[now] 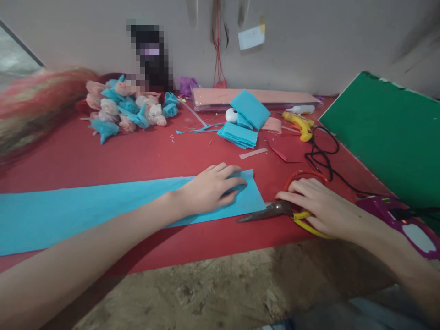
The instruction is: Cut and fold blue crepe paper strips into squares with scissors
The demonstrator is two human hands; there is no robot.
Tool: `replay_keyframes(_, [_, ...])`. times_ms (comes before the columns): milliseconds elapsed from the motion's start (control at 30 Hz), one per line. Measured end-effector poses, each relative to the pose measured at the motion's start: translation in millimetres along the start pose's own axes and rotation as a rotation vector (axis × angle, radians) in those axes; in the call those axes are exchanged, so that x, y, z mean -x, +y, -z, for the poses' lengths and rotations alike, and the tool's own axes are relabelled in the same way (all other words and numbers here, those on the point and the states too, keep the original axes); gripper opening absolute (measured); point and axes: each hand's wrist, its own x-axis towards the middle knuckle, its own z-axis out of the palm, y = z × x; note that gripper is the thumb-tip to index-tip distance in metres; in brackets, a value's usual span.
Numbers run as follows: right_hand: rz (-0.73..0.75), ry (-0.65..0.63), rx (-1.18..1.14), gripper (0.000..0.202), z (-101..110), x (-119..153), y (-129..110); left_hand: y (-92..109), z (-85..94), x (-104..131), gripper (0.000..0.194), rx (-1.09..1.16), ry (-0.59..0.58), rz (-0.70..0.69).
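A long strip of blue paper (103,204) runs from the left edge to the middle of the red table (192,250). Flat on its right end lies my left hand (215,189), fingers slightly apart, holding nothing. My right hand (314,201) is on the scissors (275,209), its fingers curled about the red and yellow handles. The dark blades point left, and the paper's right corner touches them.
Behind are paper flowers (129,107), folded blue paper (238,135), a pink paper pack (282,97) and a yellow glue gun (300,124) with a black cord. A green board (388,133) stands right, near a purple device (378,213).
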Motion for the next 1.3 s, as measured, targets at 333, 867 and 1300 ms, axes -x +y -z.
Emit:
replay_keyframes(333, [0.06,0.025,0.018,0.05,-2,-1,-2,0,0.6,0,0.031,-0.015,0.031,-0.016])
replay_keyframes(867, [0.088,0.044,0.149,0.043,-1,9,-8,-1,-2.6,2,0.031,-0.038,0.059,-0.027])
replay_keyframes(1300, [0.067,0.019,0.083,0.048,0,-18,-22,-2,-4.4,1,0.031,-0.03,0.077,-0.035])
